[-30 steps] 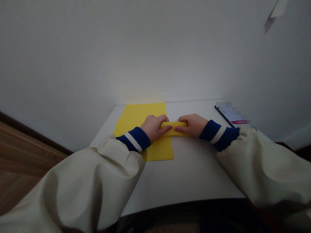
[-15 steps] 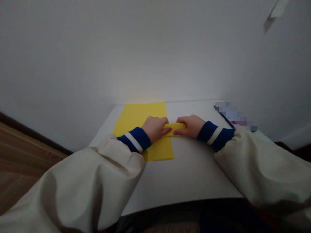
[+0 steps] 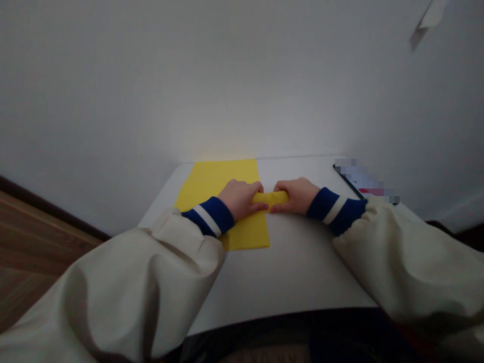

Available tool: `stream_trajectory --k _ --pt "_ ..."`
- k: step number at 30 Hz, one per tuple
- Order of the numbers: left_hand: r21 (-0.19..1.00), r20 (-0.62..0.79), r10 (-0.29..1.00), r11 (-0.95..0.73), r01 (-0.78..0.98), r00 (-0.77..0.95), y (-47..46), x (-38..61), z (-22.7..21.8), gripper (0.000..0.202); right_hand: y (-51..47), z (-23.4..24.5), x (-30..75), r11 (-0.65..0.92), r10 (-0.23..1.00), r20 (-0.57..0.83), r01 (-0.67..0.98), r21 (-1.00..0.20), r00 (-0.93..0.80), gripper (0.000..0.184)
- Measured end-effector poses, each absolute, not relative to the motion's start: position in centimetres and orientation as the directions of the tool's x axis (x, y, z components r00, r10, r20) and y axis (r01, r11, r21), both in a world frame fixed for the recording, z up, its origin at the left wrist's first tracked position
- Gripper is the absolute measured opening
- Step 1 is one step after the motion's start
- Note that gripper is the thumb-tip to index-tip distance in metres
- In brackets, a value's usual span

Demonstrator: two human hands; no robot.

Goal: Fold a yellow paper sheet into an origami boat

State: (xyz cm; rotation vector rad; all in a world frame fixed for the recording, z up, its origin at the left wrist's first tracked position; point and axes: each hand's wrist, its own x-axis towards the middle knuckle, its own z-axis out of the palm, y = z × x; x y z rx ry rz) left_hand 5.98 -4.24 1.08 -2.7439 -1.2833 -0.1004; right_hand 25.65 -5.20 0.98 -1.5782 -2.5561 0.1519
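Between my hands is a narrow yellow strip of folded or rolled paper, lying crosswise. My left hand pinches its left end, thumb on the near side and fingers over the far side. At the other end my right hand grips the strip in the same way, with a short stretch of yellow showing between the two thumbs. Under my left hand and wrist lies a larger flat yellow paper. Part of that sheet is hidden by my left hand and sleeve.
Everything rests on a white table pushed against a pale wall. At the table's right edge lies a dark-rimmed flat object, its face blurred out. Wooden furniture stands at the lower left.
The thumbs have shifted slightly along the near edge of the strip, which now looks more rounded. Both hands otherwise keep their places, and the large sheet lies as before.
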Motion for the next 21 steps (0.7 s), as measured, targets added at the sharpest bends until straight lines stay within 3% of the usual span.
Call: stream_trajectory --k 7,14,21 --pt "-0.099 0.137 0.756 -0.632 0.769 0.64 -4.4 5.9 1.0 0.053 -5.4 0.9 25.6 0.397 0.917 0.057 0.887 -0.237 -0.395 0.051" --pt "0.035 0.132 0.794 -0.602 0.798 0.593 -4.5 6.1 0.7 0.057 -5.4 1.2 25.8 0.394 0.919 0.054 0.897 -0.2 -0.391 0.054" --pt "0.077 0.158 0.801 -0.593 0.802 0.577 -4.3 5.8 0.1 0.052 -4.3 0.1 26.8 0.566 0.821 0.199 0.806 -0.175 -0.534 0.059"
